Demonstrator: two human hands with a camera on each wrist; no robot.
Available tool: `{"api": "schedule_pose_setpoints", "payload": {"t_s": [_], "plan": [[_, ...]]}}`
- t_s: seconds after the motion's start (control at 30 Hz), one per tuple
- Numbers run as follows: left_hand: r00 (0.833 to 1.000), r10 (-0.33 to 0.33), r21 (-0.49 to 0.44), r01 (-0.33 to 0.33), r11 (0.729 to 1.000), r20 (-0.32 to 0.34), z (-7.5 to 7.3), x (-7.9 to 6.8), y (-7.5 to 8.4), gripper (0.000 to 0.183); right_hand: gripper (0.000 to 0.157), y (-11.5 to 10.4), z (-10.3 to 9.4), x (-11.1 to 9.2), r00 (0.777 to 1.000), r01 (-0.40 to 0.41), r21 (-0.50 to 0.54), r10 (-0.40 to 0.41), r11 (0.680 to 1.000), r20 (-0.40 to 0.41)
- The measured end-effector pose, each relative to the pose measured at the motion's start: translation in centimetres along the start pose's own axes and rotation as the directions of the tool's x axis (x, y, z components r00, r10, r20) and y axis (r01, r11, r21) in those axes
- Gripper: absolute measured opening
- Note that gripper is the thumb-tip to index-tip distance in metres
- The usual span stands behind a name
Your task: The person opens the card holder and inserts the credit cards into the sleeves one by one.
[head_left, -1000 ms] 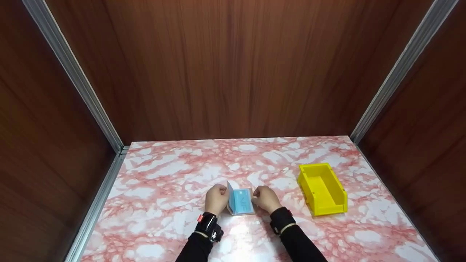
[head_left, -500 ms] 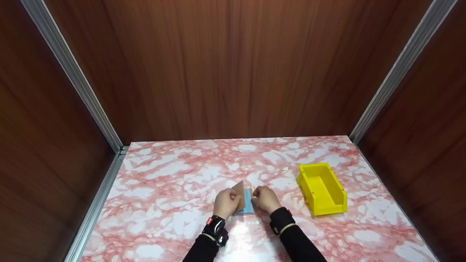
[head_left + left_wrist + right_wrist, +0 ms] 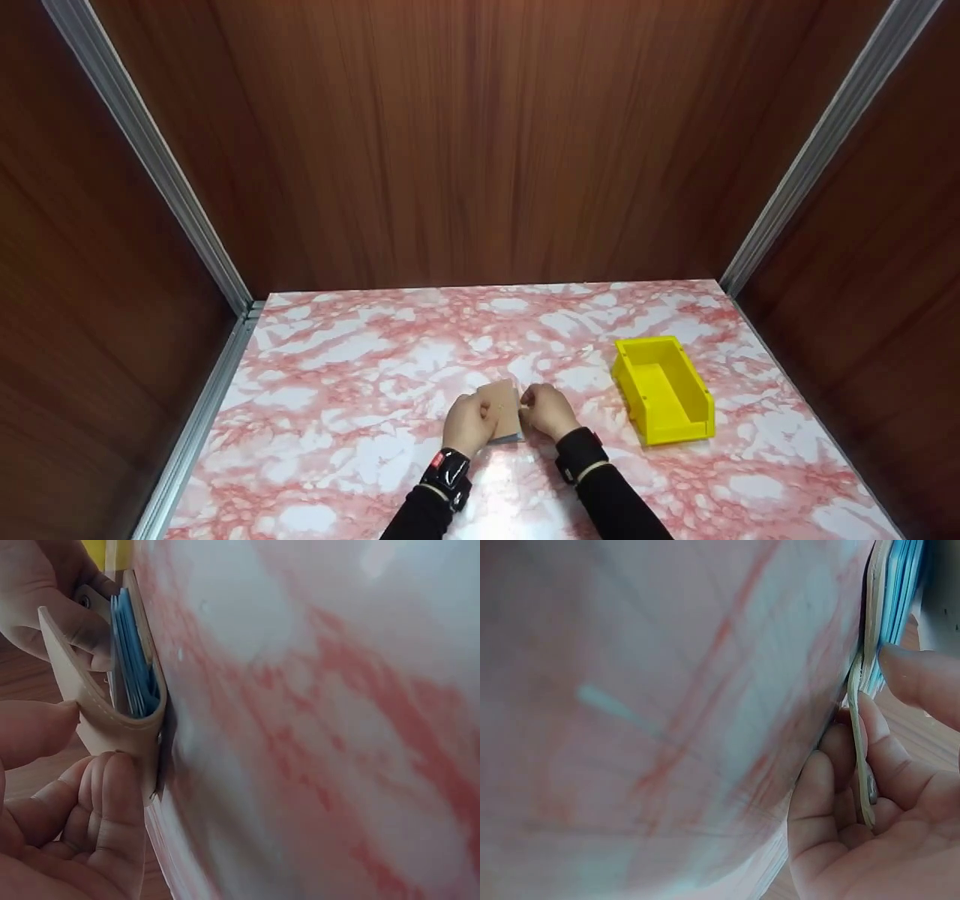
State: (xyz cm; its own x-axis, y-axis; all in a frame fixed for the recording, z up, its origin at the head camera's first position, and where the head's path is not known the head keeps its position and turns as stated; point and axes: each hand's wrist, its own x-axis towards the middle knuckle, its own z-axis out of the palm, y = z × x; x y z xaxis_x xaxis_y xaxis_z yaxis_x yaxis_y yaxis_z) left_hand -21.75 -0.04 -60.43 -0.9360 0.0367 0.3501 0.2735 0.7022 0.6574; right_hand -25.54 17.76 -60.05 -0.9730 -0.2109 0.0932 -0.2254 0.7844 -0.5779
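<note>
A beige leather card holder lies on the table between both hands, its upper cover folded over at a slant. Blue plastic card sleeves show between its two covers in the left wrist view. My left hand grips the cover near the stitched spine, thumb on its outer face and fingers curled against the fold. On the opposite side, my right hand holds the holder's narrow strap between curled fingers. A metal snap shows on that strap. The right thumb rests near the edges of the sleeves.
A yellow plastic bin stands to the right of the right hand. The table has a red and white marbled top. Brown wood-grain panels with metal corner rails enclose it at the back and both sides.
My left hand has moved right, swinging the card holder's cover from upright over the blue sleeves, which it now mostly hides in the head view. The right hand has stayed in place.
</note>
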Motion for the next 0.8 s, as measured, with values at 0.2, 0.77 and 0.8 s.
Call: {"api": "schedule_pose_setpoints", "payload": {"t_s": [0.2, 0.77, 0.8], "plan": [[1.0, -0.007, 0.003, 0.007, 1.0, 0.029, 0.24, -0.06, -0.09, 0.021, 0.015, 0.01, 0.09, 0.08, 1.0, -0.002, 0.0, 0.002, 1.0, -0.014], [0.998, -0.025, -0.006, 0.025, 1.0, 0.059, 0.48, -0.11, -0.1, 0.027, 0.016, 0.69, -0.68, -0.1, 1.0, -0.007, 0.071, 0.007, 0.997, 0.01], [0.998, -0.023, -0.006, 0.023, 1.0, 0.058, 0.49, -0.12, -0.14, 0.027, 0.016, 0.78, -0.82, -0.16, 1.0, -0.009, 0.072, 0.009, 0.997, 0.005]]}}
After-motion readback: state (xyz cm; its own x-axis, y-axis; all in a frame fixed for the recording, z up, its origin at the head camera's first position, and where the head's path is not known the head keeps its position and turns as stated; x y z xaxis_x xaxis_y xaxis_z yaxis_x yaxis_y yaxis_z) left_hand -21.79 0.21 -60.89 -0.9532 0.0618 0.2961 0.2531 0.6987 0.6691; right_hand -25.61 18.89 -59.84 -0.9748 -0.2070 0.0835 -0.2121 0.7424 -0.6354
